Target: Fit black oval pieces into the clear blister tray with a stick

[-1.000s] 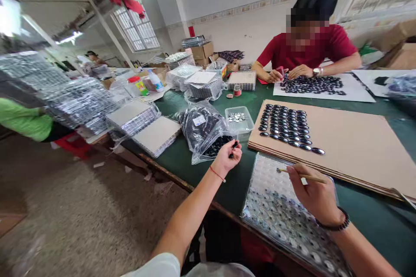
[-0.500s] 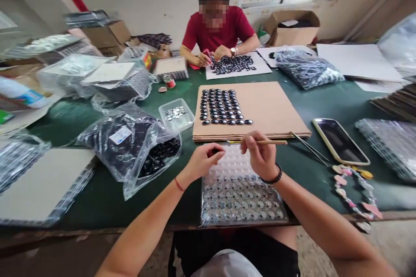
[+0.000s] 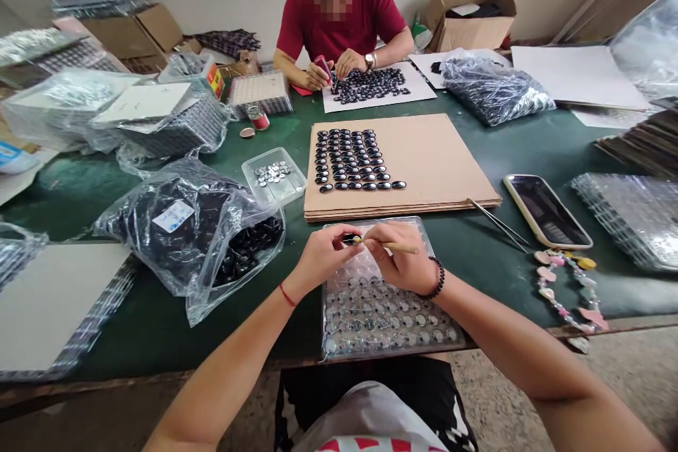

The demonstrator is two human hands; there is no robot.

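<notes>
Left hand [image 3: 318, 254] pinching black piece [image 3: 349, 239], right hand [image 3: 401, 265] gripping slim wooden stick [image 3: 402, 248], long axis crosswise, tip pointing left

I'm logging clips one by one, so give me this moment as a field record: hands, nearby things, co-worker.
Left hand: pinches a black piece
Right hand: holds a stick, tip at the piece
Under hands: clear dimpled tray
Left of tray: plastic bag of black bits
Beyond tray: brown boards bearing rows of black ovals
Co-worker: red bottle in hand
</notes>
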